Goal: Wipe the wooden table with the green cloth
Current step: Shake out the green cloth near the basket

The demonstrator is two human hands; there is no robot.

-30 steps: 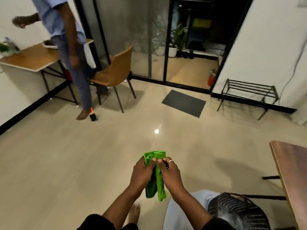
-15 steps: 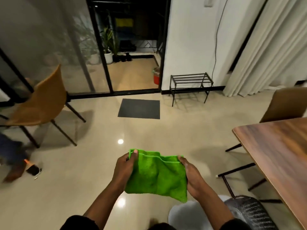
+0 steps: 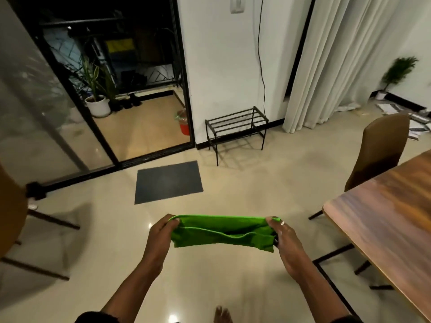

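The green cloth (image 3: pixel 221 231) is stretched wide and folded lengthwise between both hands, held in the air over the tiled floor. My left hand (image 3: pixel 161 236) pinches its left end, and my right hand (image 3: pixel 283 238), with a ring on one finger, grips its right end. The wooden table (image 3: pixel 387 220) fills the right side of the view, its near corner to the right of my right hand and apart from the cloth.
A brown chair (image 3: pixel 377 150) stands at the table's far side. Another chair (image 3: pixel 11 210) is at the left edge. A dark doormat (image 3: pixel 168 181), a black metal rack (image 3: pixel 235 123) and white curtains (image 3: pixel 338 61) lie ahead. My bare foot (image 3: pixel 222 314) shows below.
The view has swung right, bringing more of the table into sight. My hands have pulled apart, stretching the cloth from a hanging square into a long flat band.
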